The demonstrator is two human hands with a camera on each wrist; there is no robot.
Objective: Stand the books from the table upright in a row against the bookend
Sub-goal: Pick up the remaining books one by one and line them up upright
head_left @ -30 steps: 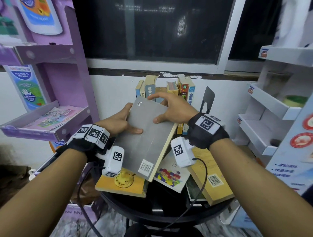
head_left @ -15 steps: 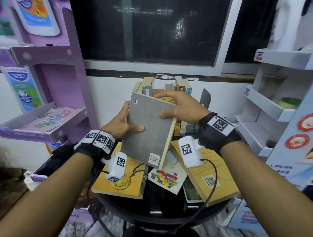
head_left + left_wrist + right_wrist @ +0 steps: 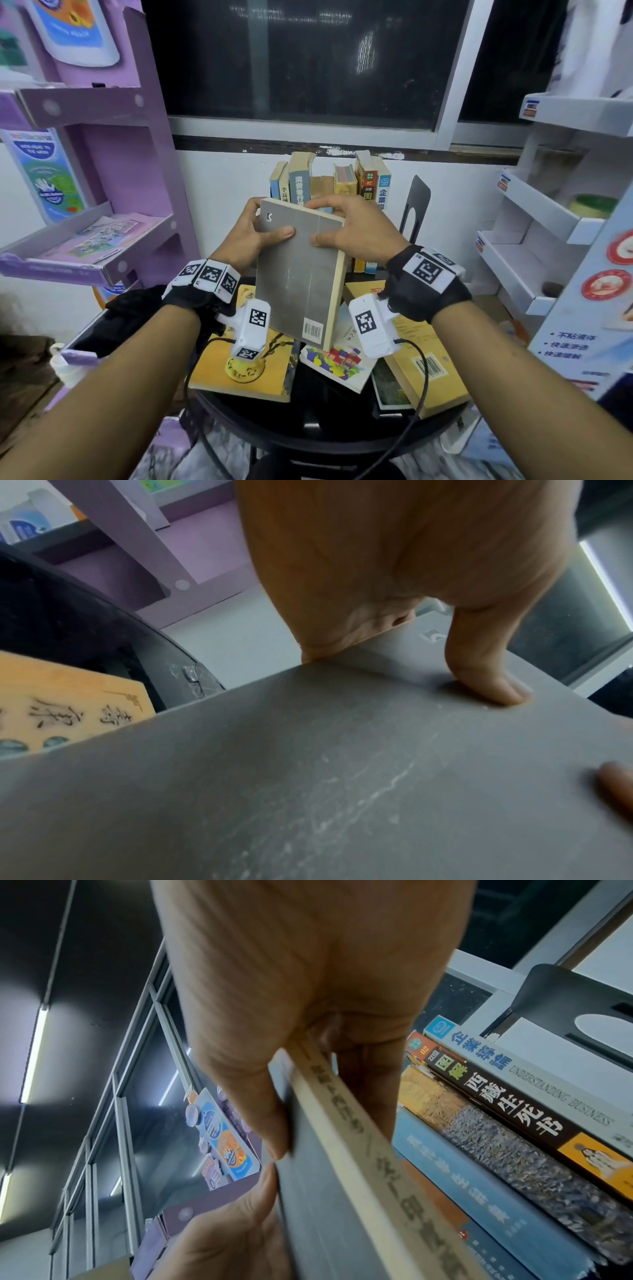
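I have both hands on one grey book (image 3: pixel 301 270), lifted off the bench (image 3: pixel 318 435) and tilted, its barcode corner lowest and nearest me. My left hand (image 3: pixel 251 236) grips the book's far left corner, thumb flat across the grey cover and the fingers wrapped behind it; the left wrist view shows that thumb (image 3: pixel 486 685) pressed on the cover. My right hand (image 3: pixel 356 229) grasps the far right corner, thumb on the cover and fingers over the top edge. From the right wrist view the cream spine (image 3: pixel 359 1150) runs out between thumb and fingers.

Just beyond my hands, a row of books (image 3: pixel 334 186) stands upright, and the black bookend (image 3: pixel 415 205) rises beyond my right hand at the row's right end. I cannot tell whether the last book touches the bookend.

Below my hands, more books lie flat on the bench: an orange book (image 3: pixel 212 370) under my left wrist, a small white book with a colourful picture (image 3: pixel 337 363) below the grey book's lower edge, and a yellow book with a barcode (image 3: pixel 428 370) under my right wrist. A darker book (image 3: pixel 388 387) lies partly beneath the yellow one.

A purple shelf unit (image 3: pixel 113 192) stands out beyond my left hand, a white shelf unit (image 3: pixel 548 219) beyond my right.
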